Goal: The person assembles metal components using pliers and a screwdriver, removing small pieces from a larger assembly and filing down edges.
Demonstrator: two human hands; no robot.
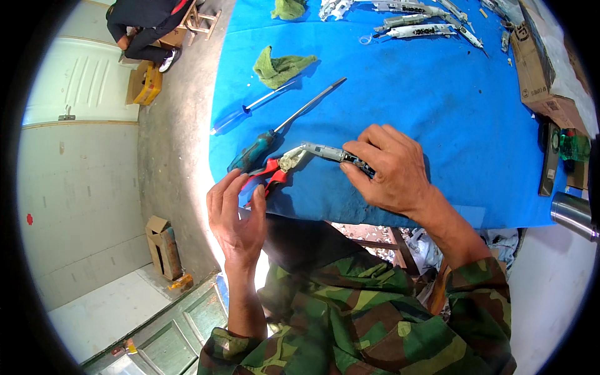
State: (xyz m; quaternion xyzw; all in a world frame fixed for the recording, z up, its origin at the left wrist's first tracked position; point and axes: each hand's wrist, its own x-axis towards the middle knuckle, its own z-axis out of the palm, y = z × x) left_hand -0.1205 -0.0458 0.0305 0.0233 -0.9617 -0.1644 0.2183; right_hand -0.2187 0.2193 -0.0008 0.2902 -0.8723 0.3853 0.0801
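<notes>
Slim grey metal part (325, 152) | right hand (390, 170) pinches one end | left hand (236, 215) grips red-handled pliers (270, 174) biting other end | risk: pliers slip, part twists free off blue cloth-covered counter (437, 100)

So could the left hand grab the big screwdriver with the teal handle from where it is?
Probably yes. The left hand already holds the red-handled pliers, and the teal-handled screwdriver lies just beyond them on the blue cloth. Nothing covers it, but the hand would have to let go of the pliers.
</notes>
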